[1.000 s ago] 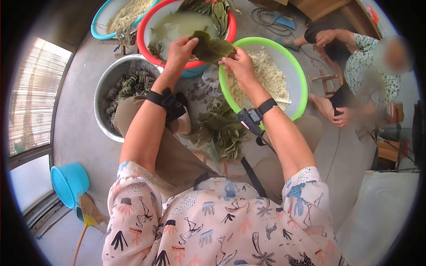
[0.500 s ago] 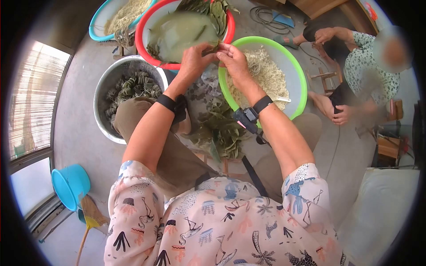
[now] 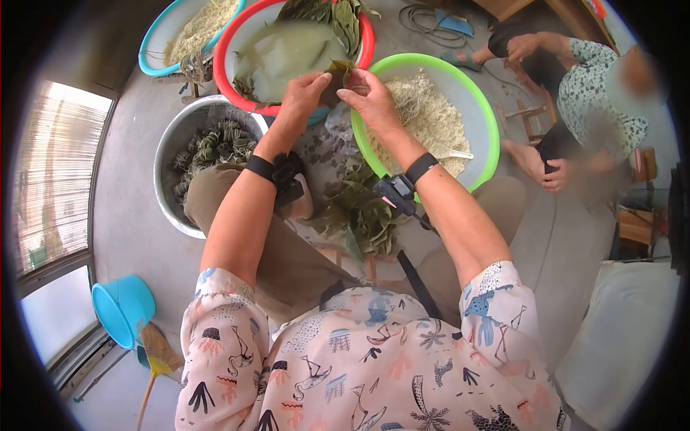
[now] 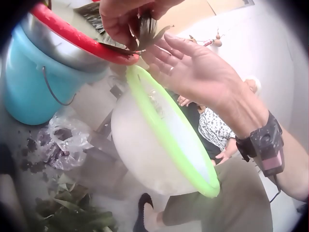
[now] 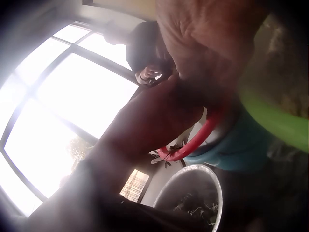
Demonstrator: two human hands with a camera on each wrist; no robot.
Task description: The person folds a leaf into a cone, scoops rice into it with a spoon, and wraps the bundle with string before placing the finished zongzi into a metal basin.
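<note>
Left hand (image 3: 299, 103) drawn leftward, pinching leaf (image 3: 334, 84) | right hand (image 3: 375, 104) loose-fingered | grey floor (image 3: 128, 197), bright window (image 5: 89, 96)

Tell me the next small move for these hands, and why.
Probably curl the dark-green plant leaf inward: the left hand pinches it, the right hand is at its edge with fingers loose, and pale grains lie nearby in the round white basin with a lime-green rim.

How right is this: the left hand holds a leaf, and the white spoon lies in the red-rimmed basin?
Wrong basin: the head view shows the white spoon in the green-rimmed basin, not the red-rimmed basin. The left hand does hold a leaf.
</note>
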